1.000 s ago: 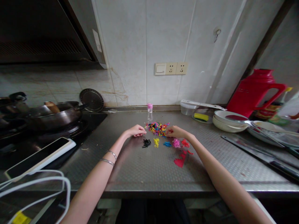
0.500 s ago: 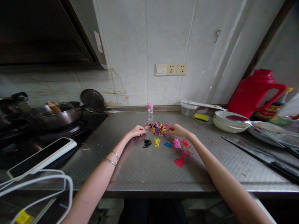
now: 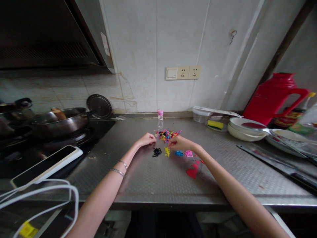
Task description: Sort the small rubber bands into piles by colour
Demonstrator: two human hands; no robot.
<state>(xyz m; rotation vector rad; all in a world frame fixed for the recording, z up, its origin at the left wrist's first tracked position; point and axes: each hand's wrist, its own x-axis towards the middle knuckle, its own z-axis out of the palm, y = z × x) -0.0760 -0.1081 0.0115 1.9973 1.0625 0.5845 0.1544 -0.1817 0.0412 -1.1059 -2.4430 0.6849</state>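
Note:
A mixed pile of small colourful elastic bands [image 3: 166,135] lies on the steel counter [image 3: 158,178]. In front of it sit small sorted heaps: black [image 3: 156,152], yellow [image 3: 167,151], blue [image 3: 178,153] and pink [image 3: 188,153]. My left hand [image 3: 146,139] rests curled on the counter just left of the mixed pile. My right hand [image 3: 178,143] hovers over the sorted heaps near the yellow one, fingers pinched on something too small to name. A small clear bottle with a pink cap [image 3: 160,119] stands behind the pile. A red heart-shaped piece [image 3: 192,172] lies by my right forearm.
A wok [image 3: 59,123] on the stove and a phone [image 3: 44,165] with white cables lie left. Bowls [image 3: 245,128], a red thermos jug [image 3: 274,97], a clear container [image 3: 201,114] with a sponge beside it and a long knife [image 3: 277,162] occupy the right.
My right hand has moved left and nearer, from the right edge of the mixed pile to above the sorted heaps, now covering the red heap. My left hand has stayed put.

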